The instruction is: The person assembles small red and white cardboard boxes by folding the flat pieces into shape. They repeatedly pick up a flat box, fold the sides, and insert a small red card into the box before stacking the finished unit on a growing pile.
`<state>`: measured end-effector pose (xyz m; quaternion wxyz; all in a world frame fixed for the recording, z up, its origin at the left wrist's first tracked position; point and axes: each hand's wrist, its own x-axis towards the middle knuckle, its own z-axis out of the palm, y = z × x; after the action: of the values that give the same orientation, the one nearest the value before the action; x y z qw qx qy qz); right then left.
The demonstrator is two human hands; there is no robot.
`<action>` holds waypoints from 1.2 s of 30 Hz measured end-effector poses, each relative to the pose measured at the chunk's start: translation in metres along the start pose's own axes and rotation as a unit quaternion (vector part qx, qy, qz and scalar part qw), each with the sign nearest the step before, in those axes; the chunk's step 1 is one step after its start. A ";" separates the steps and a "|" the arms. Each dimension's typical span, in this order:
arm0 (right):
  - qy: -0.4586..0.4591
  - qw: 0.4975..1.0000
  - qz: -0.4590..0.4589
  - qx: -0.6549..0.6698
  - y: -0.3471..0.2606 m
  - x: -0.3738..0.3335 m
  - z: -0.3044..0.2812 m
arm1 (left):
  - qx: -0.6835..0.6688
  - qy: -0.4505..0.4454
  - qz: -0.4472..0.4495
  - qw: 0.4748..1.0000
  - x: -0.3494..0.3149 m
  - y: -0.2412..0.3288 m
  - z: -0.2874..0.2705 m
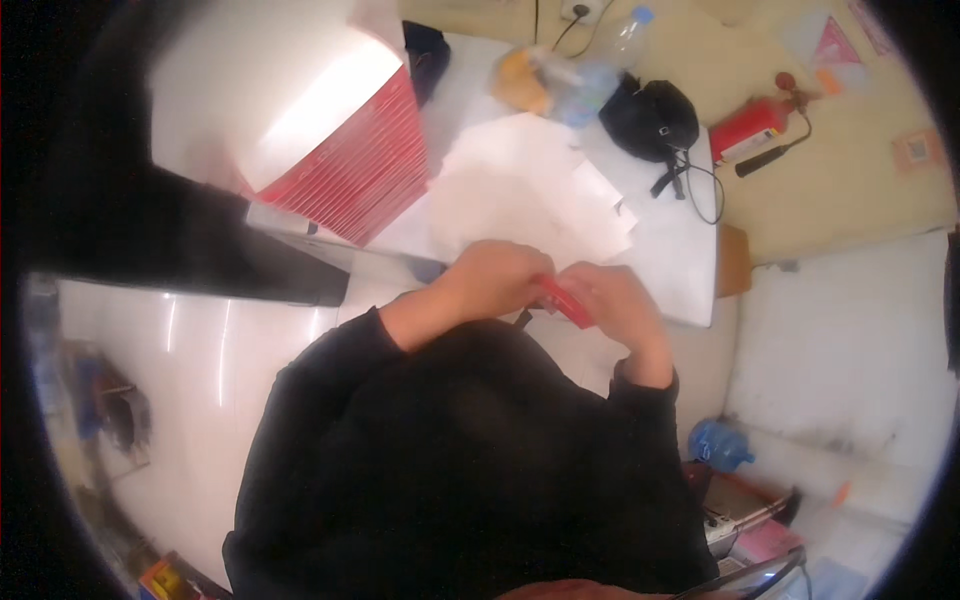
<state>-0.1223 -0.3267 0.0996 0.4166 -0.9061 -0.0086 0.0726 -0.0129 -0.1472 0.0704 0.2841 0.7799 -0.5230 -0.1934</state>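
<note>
Close in front of my body, at the near edge of the white table (690, 290), both my hands meet around a small, flat red piece (567, 303). Its exact kind is too blurred to make out. My left hand (505, 272) is closed at the piece's upper left end. Against its right side, the fingers of my right hand (612, 298) are curled and grip it. White paper sheets (510, 190) lie spread on the table just beyond my hands. A tall stack of red-edged folded cards (350, 160) stands to the left, with a white top.
Toward the back of the table are a clear plastic bottle (628, 40), an orange-and-clear bag (522, 82) and a black pouch (655, 120) with a cable. A red fire extinguisher (750, 132) is by the wall. A blue water jug (718, 445) sits low at right.
</note>
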 end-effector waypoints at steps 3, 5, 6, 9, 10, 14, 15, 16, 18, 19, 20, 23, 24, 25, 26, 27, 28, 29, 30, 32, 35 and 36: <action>0.160 0.973 -0.133 0.102 0.008 -0.031 -0.026 | -0.172 0.075 -0.091 0.978 0.002 -0.018 0.009; 0.221 0.956 -0.180 0.072 0.015 -0.049 -0.034 | -0.318 0.104 -0.128 0.934 0.002 -0.031 0.022; 0.255 0.948 -0.189 0.033 0.023 -0.057 -0.031 | -0.390 0.111 -0.126 0.906 0.005 -0.033 0.026; 0.477 0.867 -0.134 0.054 0.040 -0.051 0.010 | -0.489 0.079 -0.166 0.853 0.010 -0.007 0.016; 0.547 0.826 -0.117 0.071 0.036 -0.044 0.020 | -0.504 0.066 -0.191 0.840 0.009 0.003 0.013; 0.556 0.822 -0.086 -0.095 -0.005 -0.033 0.022 | -0.519 0.135 -0.072 0.841 0.011 -0.006 0.033; 0.535 0.831 -0.080 -0.130 -0.011 -0.035 0.019 | -0.519 0.141 -0.060 0.841 0.011 -0.001 0.032; 0.513 0.839 -0.074 -0.164 -0.015 -0.037 0.016 | -0.518 0.147 -0.048 0.841 0.011 0.003 0.032; 0.478 0.850 -0.096 -0.199 -0.022 -0.042 0.013 | -0.526 0.128 -0.044 0.840 0.010 0.003 0.033; 0.459 0.855 -0.108 -0.215 -0.024 -0.044 0.013 | -0.530 0.120 -0.042 0.838 0.010 0.002 0.034; 0.431 0.868 -0.102 -0.224 -0.025 -0.044 0.012 | -0.517 0.119 -0.041 0.847 0.009 0.002 0.034; 0.401 0.878 -0.099 -0.242 -0.023 -0.045 0.014 | -0.454 0.136 -0.036 0.880 0.003 0.008 0.030; 0.432 0.860 -0.107 -0.250 -0.018 -0.045 0.013 | -0.421 0.152 -0.026 0.894 0.001 0.014 0.026; 0.484 0.852 -0.090 -0.179 -0.010 -0.044 0.013 | -0.386 0.169 -0.016 0.907 0.001 0.018 0.024; 0.535 0.834 -0.081 -0.103 -0.002 -0.043 0.013 | -0.356 0.196 0.035 0.913 -0.001 0.018 0.025; 0.593 0.802 -0.046 0.055 0.012 -0.038 0.012 | -0.322 0.223 0.088 0.916 -0.003 0.016 0.024; 0.631 0.746 -0.014 0.213 0.021 -0.035 0.009 | -0.287 0.252 0.140 0.914 -0.005 0.013 0.023; 0.585 0.734 -0.017 0.343 0.031 -0.041 0.001 | -0.280 0.234 0.189 0.911 -0.005 0.008 0.024; 0.528 0.709 -0.019 0.466 0.035 -0.048 -0.012 | -0.274 0.216 0.238 0.907 -0.004 0.001 0.025; 0.484 0.671 -0.042 0.561 0.038 -0.055 -0.020 | -0.254 0.153 0.285 0.912 -0.003 -0.011 0.024; 0.558 0.684 -0.074 0.464 0.001 -0.053 -0.008 | -0.271 0.065 0.229 0.932 0.005 -0.012 0.012; 0.542 0.740 -0.093 0.387 0.000 -0.054 0.006 | -0.317 0.067 0.180 0.929 0.008 -0.010 0.011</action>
<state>-0.1770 -0.3266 0.1025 0.6704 -0.5479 0.1634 -0.4729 -0.0089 -0.1540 0.0555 0.5810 0.5530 -0.5457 -0.2425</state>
